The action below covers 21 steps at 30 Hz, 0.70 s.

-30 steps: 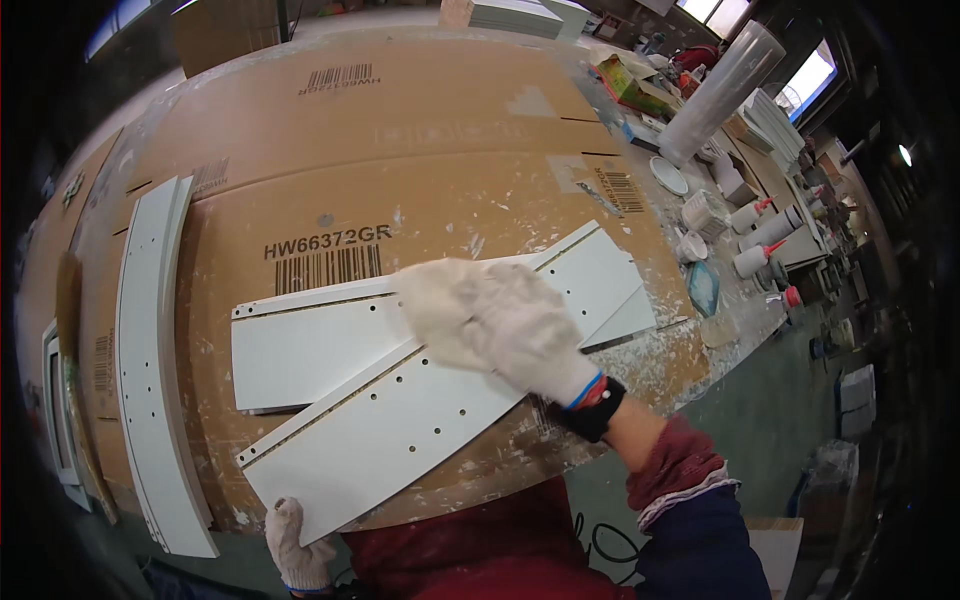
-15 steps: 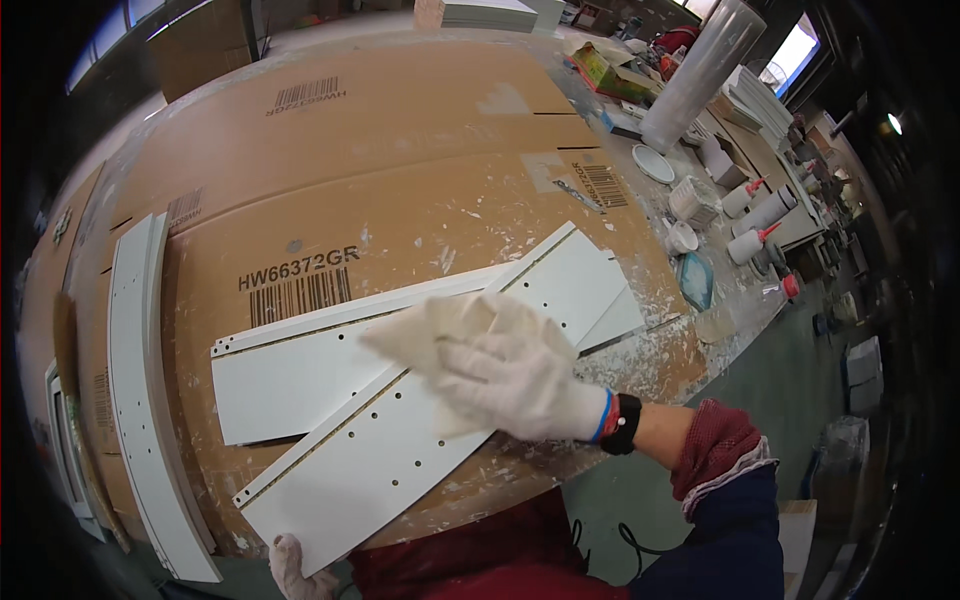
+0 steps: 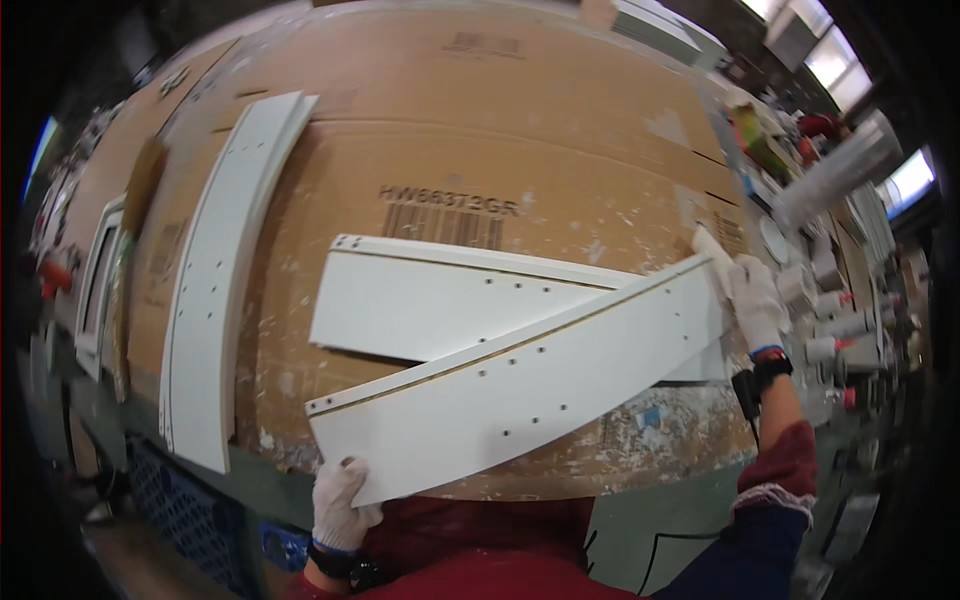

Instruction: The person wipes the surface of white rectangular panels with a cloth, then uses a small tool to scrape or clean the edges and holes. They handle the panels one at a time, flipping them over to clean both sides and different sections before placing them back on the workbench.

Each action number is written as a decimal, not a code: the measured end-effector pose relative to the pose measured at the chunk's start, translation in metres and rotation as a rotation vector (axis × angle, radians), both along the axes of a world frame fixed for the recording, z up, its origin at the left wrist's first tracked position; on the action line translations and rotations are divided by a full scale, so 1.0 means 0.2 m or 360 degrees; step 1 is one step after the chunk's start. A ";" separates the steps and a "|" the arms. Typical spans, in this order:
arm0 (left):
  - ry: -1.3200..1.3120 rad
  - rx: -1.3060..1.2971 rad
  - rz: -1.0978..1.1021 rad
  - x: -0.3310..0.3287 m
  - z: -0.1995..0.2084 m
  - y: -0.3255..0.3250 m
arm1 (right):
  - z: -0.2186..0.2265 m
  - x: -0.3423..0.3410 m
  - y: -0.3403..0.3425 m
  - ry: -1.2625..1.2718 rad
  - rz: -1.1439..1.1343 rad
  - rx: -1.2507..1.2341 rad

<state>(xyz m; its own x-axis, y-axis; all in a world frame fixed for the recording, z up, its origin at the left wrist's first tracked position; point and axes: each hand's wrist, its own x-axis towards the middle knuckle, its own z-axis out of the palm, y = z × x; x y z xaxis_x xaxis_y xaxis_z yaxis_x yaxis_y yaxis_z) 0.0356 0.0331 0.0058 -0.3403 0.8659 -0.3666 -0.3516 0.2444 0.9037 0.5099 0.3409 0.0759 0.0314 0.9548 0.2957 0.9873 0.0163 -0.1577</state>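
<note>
A long white board (image 3: 440, 430) with drilled holes and a groove along one edge slants across another white board (image 3: 400, 300), covering part of it. My left hand (image 3: 345, 495), in a white glove, is closed round the upper board's near left corner. At that board's far right end is my gloved right hand (image 3: 757, 300), its fingers bent round a cream cloth (image 3: 708, 248) that shows beyond them. This hand is against the board's end; how far the cloth is tucked under it is hidden.
Flattened cardboard (image 3: 600, 150), spotted with white paint, covers the table. More white boards (image 3: 205, 280) lie stacked at left, beside a brown-ended long tool (image 3: 145, 190) and a white frame (image 3: 95, 300). At right stand a clear plastic roll (image 3: 840, 170) and red-tipped bottles (image 3: 825, 348).
My right hand has moved with the cloth from the board's middle to its right end. The upper board has turned flatter, and the whole view has shifted left.
</note>
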 end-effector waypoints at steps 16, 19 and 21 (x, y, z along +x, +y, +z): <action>-0.1252 0.0271 -0.0302 0.12 -0.07 0.17 | -0.02 -1.64 -0.68 -0.0253 0.1486 -0.0397; 0.1699 0.0621 -0.1041 0.07 -0.21 0.13 | -0.02 -1.94 -0.80 0.0021 0.2013 -0.0665; 0.1589 0.1024 -0.0559 0.09 -0.34 0.13 | 0.03 -2.04 -0.85 0.0277 0.2345 -0.0905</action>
